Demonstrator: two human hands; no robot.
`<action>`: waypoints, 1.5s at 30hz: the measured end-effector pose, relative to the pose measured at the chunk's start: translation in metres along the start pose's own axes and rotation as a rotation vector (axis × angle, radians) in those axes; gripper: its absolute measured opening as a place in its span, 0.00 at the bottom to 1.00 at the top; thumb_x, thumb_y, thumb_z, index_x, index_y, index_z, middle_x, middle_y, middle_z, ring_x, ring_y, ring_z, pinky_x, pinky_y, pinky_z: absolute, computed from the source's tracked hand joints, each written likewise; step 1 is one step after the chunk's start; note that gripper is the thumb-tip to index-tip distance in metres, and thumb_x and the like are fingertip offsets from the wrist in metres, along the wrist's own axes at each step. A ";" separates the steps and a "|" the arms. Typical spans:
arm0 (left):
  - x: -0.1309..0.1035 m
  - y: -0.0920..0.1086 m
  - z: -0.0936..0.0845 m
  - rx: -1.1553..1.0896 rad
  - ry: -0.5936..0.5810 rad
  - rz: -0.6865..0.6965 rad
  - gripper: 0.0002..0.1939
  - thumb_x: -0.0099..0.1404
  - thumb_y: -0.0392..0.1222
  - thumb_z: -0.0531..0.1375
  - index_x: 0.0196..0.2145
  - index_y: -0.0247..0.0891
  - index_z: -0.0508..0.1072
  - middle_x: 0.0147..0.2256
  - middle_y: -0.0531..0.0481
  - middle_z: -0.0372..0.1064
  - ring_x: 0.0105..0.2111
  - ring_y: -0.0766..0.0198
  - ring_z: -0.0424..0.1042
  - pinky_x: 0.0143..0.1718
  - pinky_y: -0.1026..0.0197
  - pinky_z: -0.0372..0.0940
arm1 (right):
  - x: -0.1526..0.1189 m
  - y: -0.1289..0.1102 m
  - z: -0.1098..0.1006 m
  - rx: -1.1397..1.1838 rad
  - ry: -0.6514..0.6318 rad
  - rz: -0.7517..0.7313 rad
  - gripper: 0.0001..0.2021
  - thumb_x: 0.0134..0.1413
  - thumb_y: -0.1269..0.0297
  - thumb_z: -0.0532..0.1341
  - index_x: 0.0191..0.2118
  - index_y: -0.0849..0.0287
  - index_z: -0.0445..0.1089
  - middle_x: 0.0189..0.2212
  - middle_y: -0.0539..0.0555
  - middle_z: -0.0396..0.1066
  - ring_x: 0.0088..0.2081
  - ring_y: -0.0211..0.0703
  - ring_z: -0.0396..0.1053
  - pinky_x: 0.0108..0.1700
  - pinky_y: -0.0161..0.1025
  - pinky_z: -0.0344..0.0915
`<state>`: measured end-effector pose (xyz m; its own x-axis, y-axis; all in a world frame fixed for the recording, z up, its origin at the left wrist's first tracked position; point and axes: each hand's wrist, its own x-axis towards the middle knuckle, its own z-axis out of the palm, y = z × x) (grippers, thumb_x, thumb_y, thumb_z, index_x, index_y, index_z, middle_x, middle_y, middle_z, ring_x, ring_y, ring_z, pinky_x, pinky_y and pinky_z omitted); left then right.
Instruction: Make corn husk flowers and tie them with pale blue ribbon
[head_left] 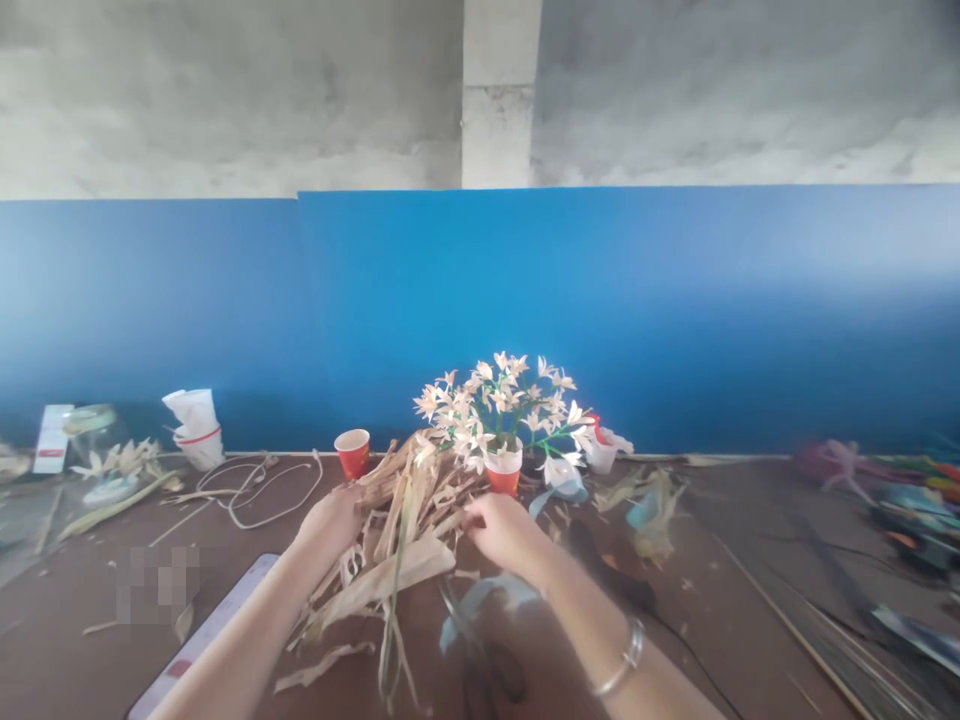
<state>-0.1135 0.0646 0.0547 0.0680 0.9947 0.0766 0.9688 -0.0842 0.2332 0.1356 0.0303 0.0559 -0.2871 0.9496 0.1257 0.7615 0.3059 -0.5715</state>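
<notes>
A loose heap of dry tan husk strips (409,560) lies in the middle of the brown table. At the heap's left side is my left hand (336,515), its fingers partly hidden among the strips. My right hand (495,528) touches the heap's right side with thumb and fingers pinched together; what is between them is too small to make out. Just beyond it stands a red and white paper cup (503,470) holding many pale flowers (480,410) on green stems. Another red cup (352,455) stands behind my left hand.
A phone (217,630) lies beside my left forearm. White cable (244,500) coils at the left, near a white cup (199,447). Dark scissors (499,670) lie in front, and a black tool with a cord (611,570) is at the right. Colourful material (919,510) is piled far right.
</notes>
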 end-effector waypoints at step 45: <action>-0.084 0.101 0.074 -0.355 -0.005 0.692 0.13 0.51 0.28 0.54 0.32 0.40 0.73 0.32 0.46 0.71 0.35 0.57 0.68 0.40 0.56 0.60 | -0.067 0.031 0.016 -0.193 0.033 0.304 0.11 0.42 0.76 0.54 0.32 0.57 0.67 0.28 0.53 0.73 0.31 0.42 0.69 0.29 0.32 0.53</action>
<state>-0.0035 -0.0232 0.0003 0.6317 0.7091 0.3133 0.5712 -0.6990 0.4302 0.1693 -0.0254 0.0172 -0.0142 0.9999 0.0009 0.9059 0.0132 -0.4233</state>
